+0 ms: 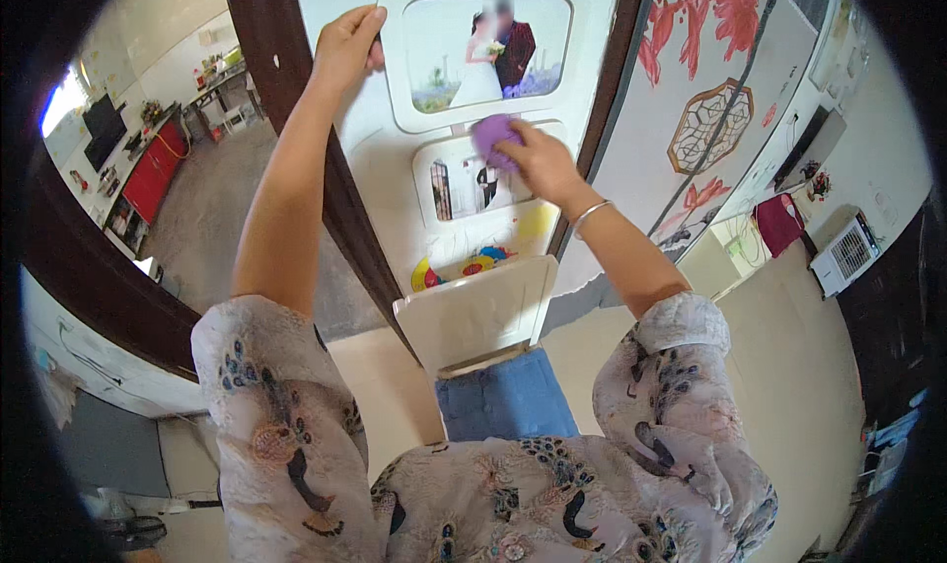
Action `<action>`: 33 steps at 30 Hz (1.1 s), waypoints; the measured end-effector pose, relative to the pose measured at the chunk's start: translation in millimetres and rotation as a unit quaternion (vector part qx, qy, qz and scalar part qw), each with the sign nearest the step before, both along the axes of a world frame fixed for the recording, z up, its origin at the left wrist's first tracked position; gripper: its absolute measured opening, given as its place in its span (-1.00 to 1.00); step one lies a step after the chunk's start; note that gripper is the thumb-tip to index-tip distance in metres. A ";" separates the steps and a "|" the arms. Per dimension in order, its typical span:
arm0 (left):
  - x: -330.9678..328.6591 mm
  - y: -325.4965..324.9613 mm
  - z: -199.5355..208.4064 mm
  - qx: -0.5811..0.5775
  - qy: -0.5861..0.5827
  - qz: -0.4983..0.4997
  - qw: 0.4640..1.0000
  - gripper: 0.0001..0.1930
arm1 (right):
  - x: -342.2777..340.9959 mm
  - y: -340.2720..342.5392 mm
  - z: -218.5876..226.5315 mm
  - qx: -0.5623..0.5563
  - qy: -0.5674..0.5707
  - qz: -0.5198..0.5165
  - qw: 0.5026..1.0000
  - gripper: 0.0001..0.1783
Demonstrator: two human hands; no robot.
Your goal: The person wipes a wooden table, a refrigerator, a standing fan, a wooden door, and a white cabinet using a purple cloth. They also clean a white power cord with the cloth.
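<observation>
A white-framed wedding photo (449, 55) hangs on the wall in front of me, at the top middle. My left hand (348, 50) grips the left edge of its frame, fingers curled round the rim. In my right hand (538, 163) is a purple cloth (493, 141), bunched up. It covers the upper right part of a smaller white-framed photo (459, 190) hanging just below the large one. A bracelet circles my right wrist. How firmly the left fingertips hold the frame is hidden behind its edge.
Below the photos stands a white-backed chair (478, 311) with a blue seat (508, 400). Colourful round stickers (473, 265) show behind it. Dark door frames (355, 237) flank the wall. A red cabinet (153, 173) is at far left, an air cooler (846, 252) at far right.
</observation>
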State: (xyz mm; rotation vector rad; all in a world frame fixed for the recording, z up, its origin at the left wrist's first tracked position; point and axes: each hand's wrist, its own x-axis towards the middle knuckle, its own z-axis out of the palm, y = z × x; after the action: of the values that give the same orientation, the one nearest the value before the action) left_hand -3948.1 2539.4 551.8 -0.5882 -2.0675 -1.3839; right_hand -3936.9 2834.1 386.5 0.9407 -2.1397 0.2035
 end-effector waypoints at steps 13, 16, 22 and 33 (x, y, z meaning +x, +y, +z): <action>5.6 -7.1 -222.9 -0.079 -0.070 0.076 0.992 -0.64 | -9.4 22.8 -76.0 -0.304 -0.114 -0.121 0.938 -0.37; 4.3 -1.3 -218.9 -0.082 -0.102 0.055 0.990 -0.68 | -0.4 7.3 -85.1 -0.367 -0.095 -0.112 0.919 -0.46; -12.1 -4.1 -232.3 -0.051 -0.077 0.053 0.994 -0.69 | -0.2 -30.8 -125.2 -0.239 -0.227 0.077 0.941 -0.51; 98.5 11.7 -334.7 0.076 -0.123 0.140 0.979 -0.77 | 76.0 -54.1 -137.6 -0.340 -0.336 -0.008 0.878 -0.46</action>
State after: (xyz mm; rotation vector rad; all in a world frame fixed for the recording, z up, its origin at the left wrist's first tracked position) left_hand -3849.6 2551.1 217.1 -0.0576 -2.1102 -1.4861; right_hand -3861.0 2780.0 248.9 0.4494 -2.3795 1.3460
